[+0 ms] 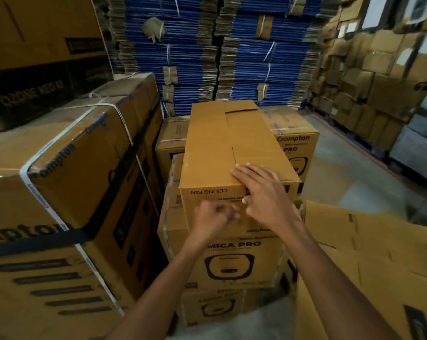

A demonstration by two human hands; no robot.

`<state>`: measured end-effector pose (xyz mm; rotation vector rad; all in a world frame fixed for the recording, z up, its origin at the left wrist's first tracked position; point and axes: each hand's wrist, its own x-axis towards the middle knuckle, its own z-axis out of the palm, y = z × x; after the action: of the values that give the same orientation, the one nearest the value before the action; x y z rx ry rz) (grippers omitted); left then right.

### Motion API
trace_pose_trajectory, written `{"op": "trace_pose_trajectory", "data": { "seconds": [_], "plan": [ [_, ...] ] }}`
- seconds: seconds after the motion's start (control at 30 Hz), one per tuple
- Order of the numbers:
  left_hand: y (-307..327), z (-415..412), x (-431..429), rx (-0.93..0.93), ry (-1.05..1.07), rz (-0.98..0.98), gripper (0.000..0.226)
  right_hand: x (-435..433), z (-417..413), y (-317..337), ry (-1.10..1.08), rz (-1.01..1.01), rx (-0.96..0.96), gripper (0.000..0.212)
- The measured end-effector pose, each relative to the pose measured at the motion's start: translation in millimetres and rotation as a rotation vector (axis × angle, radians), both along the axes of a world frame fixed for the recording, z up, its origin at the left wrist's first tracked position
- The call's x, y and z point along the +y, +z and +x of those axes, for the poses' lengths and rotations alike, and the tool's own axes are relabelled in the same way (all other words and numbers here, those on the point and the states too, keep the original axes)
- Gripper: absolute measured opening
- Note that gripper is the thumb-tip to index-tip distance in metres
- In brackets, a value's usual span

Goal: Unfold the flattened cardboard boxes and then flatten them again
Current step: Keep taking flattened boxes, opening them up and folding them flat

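The unfolded box sits on stacked cartons straight ahead, its long axis running away from the person. The right hand lies spread flat on the top flaps at the near end, so it is the nearer. The left hand, curled and blurred, is at the near face. Whether it pinches anything cannot be told.

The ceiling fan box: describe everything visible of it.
The ceiling fan box is long, plain brown cardboard, unfolded, its top flaps shut along a lengthwise seam. CEILING FAN is printed upside down on its near end. It rests on stacked cartons. The right hand lies flat on its near top edge; the blurred left hand curls at the near face.
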<state>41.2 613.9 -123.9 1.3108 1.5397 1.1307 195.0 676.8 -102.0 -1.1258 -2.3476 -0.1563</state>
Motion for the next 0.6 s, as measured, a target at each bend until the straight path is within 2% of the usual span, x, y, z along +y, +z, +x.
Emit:
{"op": "trace_pose_trajectory", "data": {
  "seconds": [0.1,0.17,0.23,0.33,0.47,0.6],
  "plan": [
    [55.0,-3.3,-2.9,0.202,0.083,0.446,0.015,-1.7,1.6,0.8,0.025,-0.001,0.041,0.056],
    [82.5,-10.5,10.7,0.373,0.138,0.596,0.015,-2.4,-0.2,5.8,0.026,-0.009,0.082,0.044],
    [96.6,-19.2,36.1,0.556,0.094,0.567,0.015,-1.0,-3.9,16.5,-0.004,-0.040,0.116,0.036],
    [88.5,-32.2,79.7,0.811,-0.044,0.325,0.024,6.4,-11.2,34.7,-0.108,-0.083,0.122,0.034],
    [70.8,-29.4,108.5,0.807,-0.074,0.229,0.033,17.3,-25.3,51.9,-0.277,-0.227,0.073,0.042],
    [57.1,-25.2,109.6,0.954,-0.065,0.313,0.038,22.5,-39.1,66.1,-0.357,-0.307,-0.051,0.032]
  ]
}}
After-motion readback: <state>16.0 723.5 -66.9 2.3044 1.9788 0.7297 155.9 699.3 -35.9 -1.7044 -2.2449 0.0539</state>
